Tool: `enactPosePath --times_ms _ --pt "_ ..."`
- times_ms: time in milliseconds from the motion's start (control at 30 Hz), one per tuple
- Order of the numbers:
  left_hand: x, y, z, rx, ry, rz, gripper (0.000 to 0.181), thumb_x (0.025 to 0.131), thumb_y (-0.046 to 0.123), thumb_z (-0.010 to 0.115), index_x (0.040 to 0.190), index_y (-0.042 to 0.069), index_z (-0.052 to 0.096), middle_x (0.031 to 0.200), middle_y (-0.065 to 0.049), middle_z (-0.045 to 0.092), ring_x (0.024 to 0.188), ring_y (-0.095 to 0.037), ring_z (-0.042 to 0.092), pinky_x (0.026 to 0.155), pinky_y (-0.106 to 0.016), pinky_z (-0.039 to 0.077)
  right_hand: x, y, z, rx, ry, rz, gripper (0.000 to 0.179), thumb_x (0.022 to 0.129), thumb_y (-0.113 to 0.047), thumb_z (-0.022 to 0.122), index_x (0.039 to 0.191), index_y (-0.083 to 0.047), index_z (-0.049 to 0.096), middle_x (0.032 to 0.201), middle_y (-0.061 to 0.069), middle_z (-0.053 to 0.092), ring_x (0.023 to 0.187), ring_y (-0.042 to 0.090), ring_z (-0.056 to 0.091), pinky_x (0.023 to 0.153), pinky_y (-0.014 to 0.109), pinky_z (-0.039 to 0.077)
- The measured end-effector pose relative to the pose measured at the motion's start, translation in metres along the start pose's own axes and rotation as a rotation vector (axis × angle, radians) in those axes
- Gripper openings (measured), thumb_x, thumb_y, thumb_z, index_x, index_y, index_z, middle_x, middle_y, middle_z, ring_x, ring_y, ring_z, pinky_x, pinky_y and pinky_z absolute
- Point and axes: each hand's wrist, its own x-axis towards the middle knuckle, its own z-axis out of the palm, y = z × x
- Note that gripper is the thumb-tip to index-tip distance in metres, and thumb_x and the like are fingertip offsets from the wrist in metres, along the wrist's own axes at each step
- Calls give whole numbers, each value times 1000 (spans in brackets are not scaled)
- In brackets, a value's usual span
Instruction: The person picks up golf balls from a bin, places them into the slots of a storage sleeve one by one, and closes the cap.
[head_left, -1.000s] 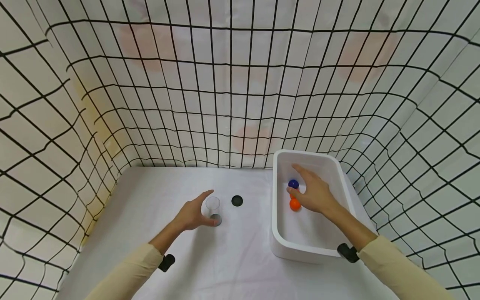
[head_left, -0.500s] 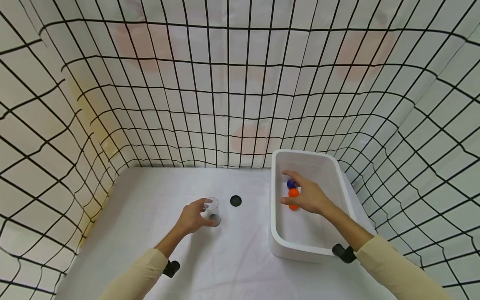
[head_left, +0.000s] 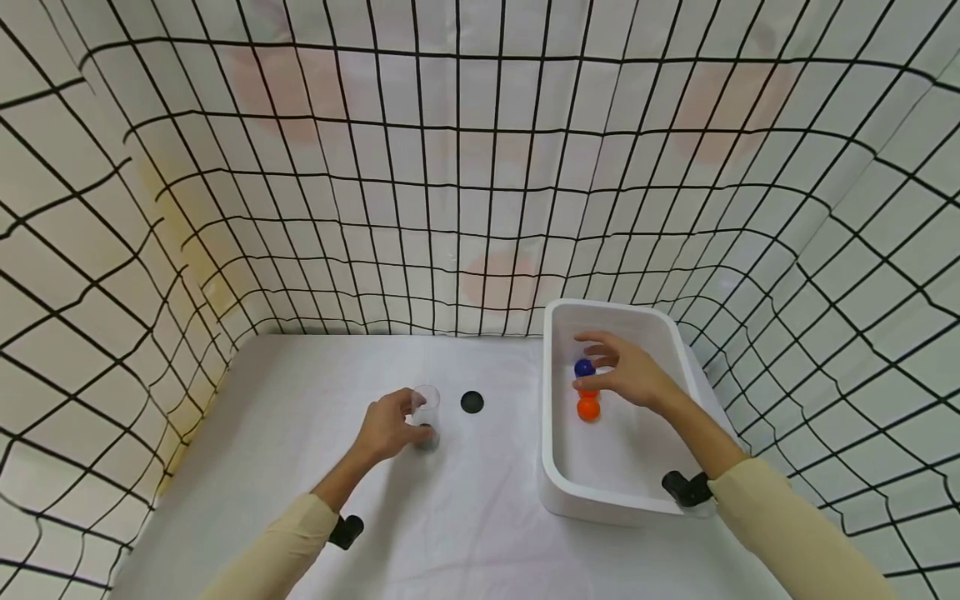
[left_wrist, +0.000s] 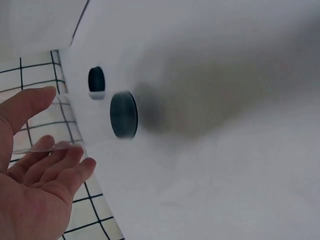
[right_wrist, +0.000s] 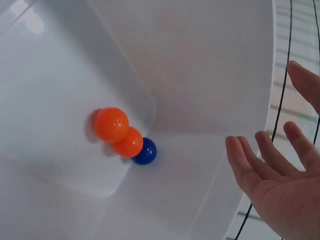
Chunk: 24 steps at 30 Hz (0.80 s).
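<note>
My left hand (head_left: 387,428) grips a clear, cup-like cylinder (head_left: 427,412), thumb on the near side and fingers on the far side. Its dark round base (left_wrist: 124,115) shows in the left wrist view, close over the white table with a shadow beside it. A flat black disc (head_left: 472,402) lies just right of the cylinder. Over the white bin (head_left: 549,417) hovers my right hand (head_left: 628,375), holding nothing, fingers relaxed and thumb apart. Beneath it, two orange balls (right_wrist: 111,125) and a blue ball (right_wrist: 145,151) rest in a row on the bin floor.
Black grid netting (head_left: 457,192) stands before a pale backdrop and encloses the table at the back and both sides. The bin's raised walls surround the balls. White cloth (head_left: 480,517) covers the tabletop.
My left fingers have closed round the clear cylinder, which has shifted slightly upward. My right hand moved left over the balls, then back up and right, fingers bending a little.
</note>
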Motion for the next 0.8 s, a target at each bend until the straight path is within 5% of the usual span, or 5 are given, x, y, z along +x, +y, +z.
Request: enactPosePath --times_ms 367,800 --pt "2 12 -19 -22 8 -10 39 78 10 83 112 6 65 119 -19 73 112 -39 69 89 -51 58 29 26 -11 151 -28 58 78 86 -38 80 152 -18 43 156 22 43 142 45 43 112 65 36" --pt "-1 9 -25 19 9 2 44 78 11 84 118 4 66 119 -16 73 112 -36 69 89 -47 59 50 84 7 218 -111 225 61 93 -17 72 146 -1 49 149 31 46 127 42 57 104 52 51"
